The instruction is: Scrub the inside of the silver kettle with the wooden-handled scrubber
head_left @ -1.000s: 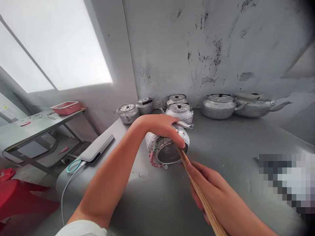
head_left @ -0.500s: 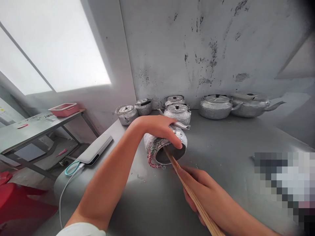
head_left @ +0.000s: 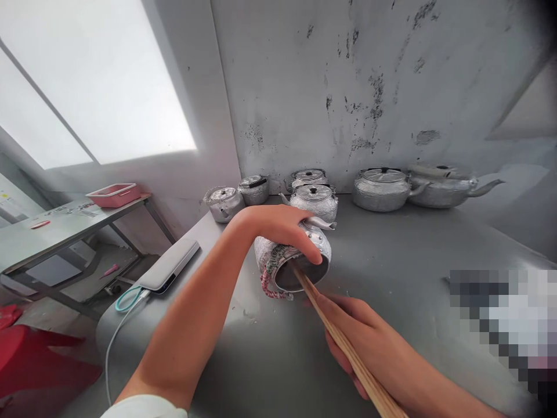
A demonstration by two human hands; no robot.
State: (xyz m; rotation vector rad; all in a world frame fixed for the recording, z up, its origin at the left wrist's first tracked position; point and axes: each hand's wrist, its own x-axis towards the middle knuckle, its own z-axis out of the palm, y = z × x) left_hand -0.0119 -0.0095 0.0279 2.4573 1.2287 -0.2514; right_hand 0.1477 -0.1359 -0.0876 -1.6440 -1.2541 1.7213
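A silvery metal kettle [head_left: 266,251] lies tilted on its side, its round opening facing me and its spout pointing right. My left hand [head_left: 285,225] is closed over the top of it, thumb along the rim; the other fingers are hidden behind. A cord-wrapped handle [head_left: 272,284] in red, white and green hangs at the opening's left. My right hand [head_left: 352,331] is wrapped around a long wooden stick [head_left: 337,339]. The stick's far end reaches inside the kettle, where its tip is hidden.
Several lidded metal kettles [head_left: 383,191] stand along the wall on the grey table [head_left: 256,360]. A white power bank [head_left: 169,266] with a cable lies at the left edge. Further left, a pink basket [head_left: 114,196] sits on another table, and a red stool [head_left: 39,360] stands below.
My right hand and the stick have shifted slightly right and down, with the tip still inside the opening. The left hand and the kettle stay in place.
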